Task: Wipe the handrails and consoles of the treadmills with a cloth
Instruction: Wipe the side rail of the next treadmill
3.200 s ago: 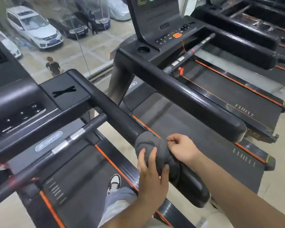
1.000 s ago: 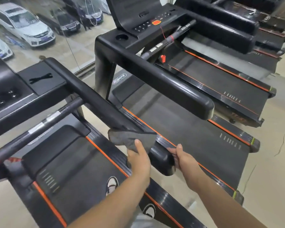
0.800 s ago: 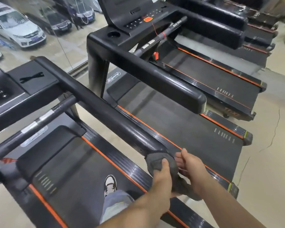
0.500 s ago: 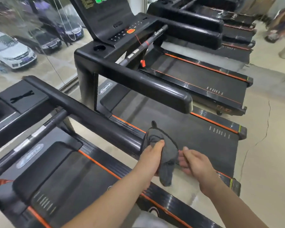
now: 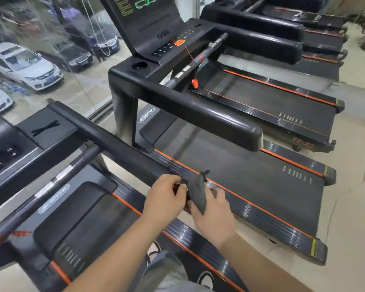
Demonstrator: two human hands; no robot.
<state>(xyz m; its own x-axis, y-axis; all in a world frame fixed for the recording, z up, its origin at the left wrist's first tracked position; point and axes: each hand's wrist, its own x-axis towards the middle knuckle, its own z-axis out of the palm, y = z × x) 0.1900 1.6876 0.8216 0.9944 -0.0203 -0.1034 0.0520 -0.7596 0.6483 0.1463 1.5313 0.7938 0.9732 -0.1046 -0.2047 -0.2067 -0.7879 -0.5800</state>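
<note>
From the fingers (image 5: 175,180) of the left hand (image 5: 163,196) and right hand (image 5: 212,217), bunched on the cloth (image 5: 198,196): the near handrail (image 5: 114,142) blocks everything up-left. Straight ahead it's open air over the next treadmill's belt (image 5: 251,175) till its fat handrail (image 5: 198,110) cuts across. Right of the fingers it's open, floor (image 5: 350,186) below.

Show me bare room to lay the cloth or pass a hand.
Free: the flat panel left of the near handrail, and the next treadmill's belt between its orange stripes. A hand passes between that handrail and the next handrail. Crowded: the near handrail's end, where left hand and right hand meet at the cloth.
</note>
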